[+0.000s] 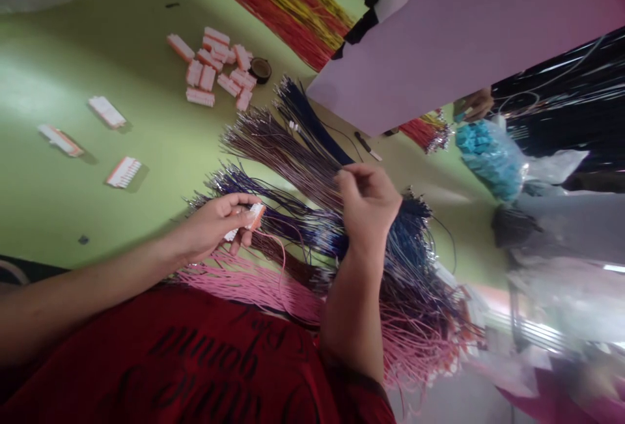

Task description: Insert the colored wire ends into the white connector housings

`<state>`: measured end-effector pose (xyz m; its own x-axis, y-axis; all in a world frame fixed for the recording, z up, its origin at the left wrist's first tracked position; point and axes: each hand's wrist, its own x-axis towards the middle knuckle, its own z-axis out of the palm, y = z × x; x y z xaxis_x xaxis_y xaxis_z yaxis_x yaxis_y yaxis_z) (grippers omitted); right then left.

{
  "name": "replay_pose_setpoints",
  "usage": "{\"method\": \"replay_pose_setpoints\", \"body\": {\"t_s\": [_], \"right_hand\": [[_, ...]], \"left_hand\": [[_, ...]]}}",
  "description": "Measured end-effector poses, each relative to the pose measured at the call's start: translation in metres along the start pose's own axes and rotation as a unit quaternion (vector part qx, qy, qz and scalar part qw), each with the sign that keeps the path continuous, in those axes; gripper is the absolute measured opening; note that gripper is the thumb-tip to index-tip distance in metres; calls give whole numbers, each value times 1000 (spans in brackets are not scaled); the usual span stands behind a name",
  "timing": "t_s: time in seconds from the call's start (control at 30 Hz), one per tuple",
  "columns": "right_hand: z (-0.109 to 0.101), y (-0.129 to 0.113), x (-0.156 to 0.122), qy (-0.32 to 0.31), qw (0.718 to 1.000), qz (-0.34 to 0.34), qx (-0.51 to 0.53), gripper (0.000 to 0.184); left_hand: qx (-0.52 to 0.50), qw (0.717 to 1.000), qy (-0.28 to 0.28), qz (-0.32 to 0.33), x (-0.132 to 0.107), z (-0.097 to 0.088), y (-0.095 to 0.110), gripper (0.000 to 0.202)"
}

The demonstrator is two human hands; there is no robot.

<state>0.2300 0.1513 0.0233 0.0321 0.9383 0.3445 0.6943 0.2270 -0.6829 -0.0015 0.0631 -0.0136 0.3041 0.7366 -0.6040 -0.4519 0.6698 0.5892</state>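
My left hand [222, 222] pinches a white and orange connector housing [255, 215] between thumb and fingers. A pink wire [283, 258] runs from the connector and curves down toward the pink bundle [244, 277]. My right hand [368, 196] is closed, thumb against curled fingers, above the brown wire bundle [288, 157] and beside the dark blue wires [317, 127]. What its fingertips hold, if anything, cannot be made out. Below both hands lie purple wires [278, 215] with metal-tipped ends.
Several connector housings [208, 75] lie in a pile beside a tape roll [260, 70]. Separate housings [107, 112] rest at left. Red and yellow wires [278, 0] cross the far side. A pink panel [390, 53] stands at right, with another person's hand [478, 105] and a blue-filled bag [493, 157] beyond.
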Motion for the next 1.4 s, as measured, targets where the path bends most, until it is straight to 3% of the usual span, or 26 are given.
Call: {"method": "replay_pose_setpoints", "body": {"t_s": [0.1, 0.17, 0.3, 0.53, 0.8, 1.03, 1.23, 1.4], "right_hand": [[7, -38, -41, -218, 970, -34, 100, 14], [14, -46, -63, -295, 946, 4, 132, 17], [20, -31, -79, -257, 960, 72, 84, 15], [16, -24, -77, -227, 973, -24, -19, 18], [19, -35, -73, -252, 955, -112, -112, 23], [17, -41, -68, -286, 946, -111, -102, 24], [24, -43, -63, -338, 938, -63, -48, 30], [31, -39, -66, -348, 936, -47, -27, 33]], "left_hand": [[7, 1000, 5, 12, 0, 0, -2, 19], [11, 1000, 3, 23, 0, -1, -3, 22], [13, 999, -11, 33, 1, -3, -5, 25], [7, 999, -24, 34, 1, -4, -3, 27], [-1, 999, -23, 34, 0, -3, -2, 33], [44, 997, -36, 43, 1, -7, -5, 41], [138, 989, 7, 55, -2, -5, -7, 41], [152, 986, 23, 61, -1, -4, -7, 38]]}}
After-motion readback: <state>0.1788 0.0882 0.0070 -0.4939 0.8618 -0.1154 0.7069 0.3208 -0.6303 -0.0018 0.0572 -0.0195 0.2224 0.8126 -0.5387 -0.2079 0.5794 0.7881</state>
